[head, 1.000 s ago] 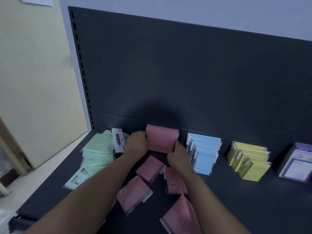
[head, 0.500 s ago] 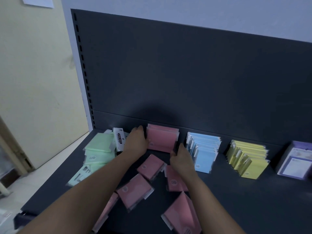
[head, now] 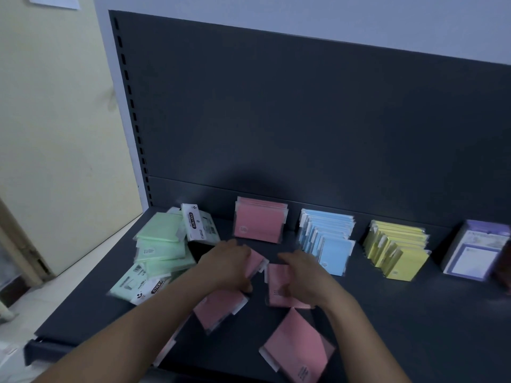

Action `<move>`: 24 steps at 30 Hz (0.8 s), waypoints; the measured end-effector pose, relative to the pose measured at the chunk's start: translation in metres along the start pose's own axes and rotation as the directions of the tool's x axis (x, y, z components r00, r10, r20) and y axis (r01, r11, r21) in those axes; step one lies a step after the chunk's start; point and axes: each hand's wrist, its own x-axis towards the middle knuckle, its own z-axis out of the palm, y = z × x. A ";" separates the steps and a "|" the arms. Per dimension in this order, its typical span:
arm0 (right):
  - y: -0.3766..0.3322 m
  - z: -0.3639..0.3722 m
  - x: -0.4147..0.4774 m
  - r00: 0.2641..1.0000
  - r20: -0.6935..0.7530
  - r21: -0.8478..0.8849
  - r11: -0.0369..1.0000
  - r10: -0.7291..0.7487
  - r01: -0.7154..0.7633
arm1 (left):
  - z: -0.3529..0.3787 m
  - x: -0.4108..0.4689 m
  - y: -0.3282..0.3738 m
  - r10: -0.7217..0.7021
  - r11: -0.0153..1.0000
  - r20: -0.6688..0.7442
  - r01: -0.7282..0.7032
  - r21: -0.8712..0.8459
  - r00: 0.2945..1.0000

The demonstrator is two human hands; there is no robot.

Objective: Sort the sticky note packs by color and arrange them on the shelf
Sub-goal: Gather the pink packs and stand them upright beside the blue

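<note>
Loose pink packs (head: 297, 346) lie at 6 o'clock on the shelf (head: 414, 327). The left hand (head: 224, 268) curls its grip round a pink pack (head: 255, 261). The right hand (head: 304, 275) is over a second pack (head: 278, 288), its grip too blurred to tell. Square each upright against the pink row (head: 260, 223) at 12 o'clock.

Dim, cool light; motion blur at centre, edges bowed.

Left hand (head: 225, 265), right hand (head: 302, 275) on loose pink packs (head: 218, 308)

A white paper (head: 52, 0) hangs on a cream wall (head: 55, 120).
</note>
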 end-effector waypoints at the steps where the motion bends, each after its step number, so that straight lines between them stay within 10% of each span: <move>1: -0.001 -0.001 0.001 1.000 -0.013 -0.032 0.999 0.014 -0.014 | 0.002 -0.001 0.001 0.001 1.000 -0.020 -0.001 0.016 1.000; 13: -0.006 -0.013 -0.010 0.925 -0.380 0.324 0.936 -0.006 0.140 | -0.019 -0.024 -0.012 0.025 0.993 -0.046 -0.030 -0.117 0.999; 24: 0.014 -0.010 -0.046 1.000 -0.001 0.408 0.913 -0.010 0.010 | 0.005 -0.058 0.044 0.200 0.935 0.154 -0.142 -0.324 0.968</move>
